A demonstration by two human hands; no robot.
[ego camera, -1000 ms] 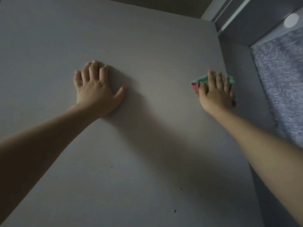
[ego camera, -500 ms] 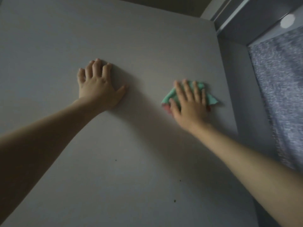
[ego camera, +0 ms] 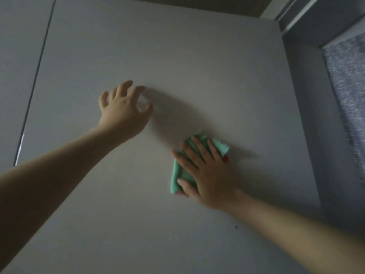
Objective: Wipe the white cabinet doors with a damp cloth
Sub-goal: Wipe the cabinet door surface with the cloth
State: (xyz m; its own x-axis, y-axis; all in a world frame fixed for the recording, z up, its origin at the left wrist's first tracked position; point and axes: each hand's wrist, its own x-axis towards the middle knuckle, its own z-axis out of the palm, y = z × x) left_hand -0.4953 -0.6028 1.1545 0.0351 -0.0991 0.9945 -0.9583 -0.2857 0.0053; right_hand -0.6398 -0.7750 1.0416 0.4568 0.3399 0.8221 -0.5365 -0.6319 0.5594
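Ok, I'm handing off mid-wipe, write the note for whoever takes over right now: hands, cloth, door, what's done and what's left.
Right hand: flat, fingers straight, pressing the green cloth against the white cabinet door, lower right of centre.
Left hand: raised at the door's middle, fingers loosely curled, holding nothing; whether it touches the door is unclear.
Done: wiping is under way; which areas are already clean cannot be told in this dim light.
Left: a small dark speck sits below the cloth. The neighbouring door past the seam on the left may also need wiping.
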